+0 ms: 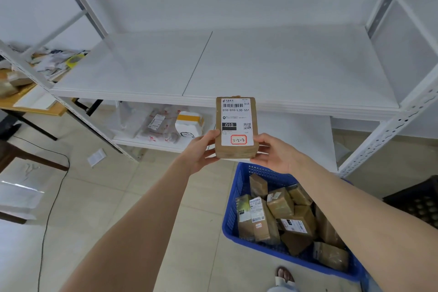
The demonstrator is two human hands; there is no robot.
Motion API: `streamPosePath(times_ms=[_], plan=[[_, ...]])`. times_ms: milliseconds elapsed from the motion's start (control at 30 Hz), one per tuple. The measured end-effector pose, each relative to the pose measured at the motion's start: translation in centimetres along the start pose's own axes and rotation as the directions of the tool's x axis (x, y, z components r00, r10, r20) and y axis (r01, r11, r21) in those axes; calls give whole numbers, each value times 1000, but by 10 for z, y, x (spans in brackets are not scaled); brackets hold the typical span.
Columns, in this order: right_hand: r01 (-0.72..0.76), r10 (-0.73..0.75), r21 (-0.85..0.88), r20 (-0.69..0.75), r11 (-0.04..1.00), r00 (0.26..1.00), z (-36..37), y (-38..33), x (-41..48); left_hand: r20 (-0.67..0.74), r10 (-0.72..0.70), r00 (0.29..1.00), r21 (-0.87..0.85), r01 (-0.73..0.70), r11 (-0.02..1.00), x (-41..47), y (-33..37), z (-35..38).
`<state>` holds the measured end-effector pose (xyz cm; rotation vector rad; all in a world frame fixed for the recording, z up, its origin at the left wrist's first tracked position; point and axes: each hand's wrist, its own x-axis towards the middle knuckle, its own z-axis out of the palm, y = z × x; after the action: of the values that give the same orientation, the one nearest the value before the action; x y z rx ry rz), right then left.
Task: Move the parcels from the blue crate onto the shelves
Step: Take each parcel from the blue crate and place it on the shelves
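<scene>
1. Here we hold one brown parcel (236, 127) upright at the centre of the frame. Its long axis runs top to bottom, its label (237, 111) faces us, and the barcode end is up.
2. Our left hand (201, 152) grips its lower left edge and our right hand (277, 153) grips its lower right edge. Both arms reach forward from the bottom of the frame.
3. The parcel is in front of the white shelf (284, 66) edge and above the blue crate (233, 208) at lower right, where other parcels (279, 204) lie.
</scene>
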<state>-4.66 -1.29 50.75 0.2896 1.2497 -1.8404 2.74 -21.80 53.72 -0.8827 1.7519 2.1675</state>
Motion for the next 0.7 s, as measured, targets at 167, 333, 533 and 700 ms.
streamPosePath(times_ms=[167,333,533,700], plan=[[23,-23,21,-2,1000,1000,36,1,-1,12,29,1000,46,-30,998,-10,21,-29],[56,-57,30,27,998,998,83,-5,0,20,96,995,59,-97,994,-25,48,-63],[122,-123,14,69,992,990,157,-4,6,22,186,982,110,-187,976,-45,81,-125],[183,-181,-12,113,983,977,225,-16,18,-11,269,963,99,-267,959,-55,117,-176]])
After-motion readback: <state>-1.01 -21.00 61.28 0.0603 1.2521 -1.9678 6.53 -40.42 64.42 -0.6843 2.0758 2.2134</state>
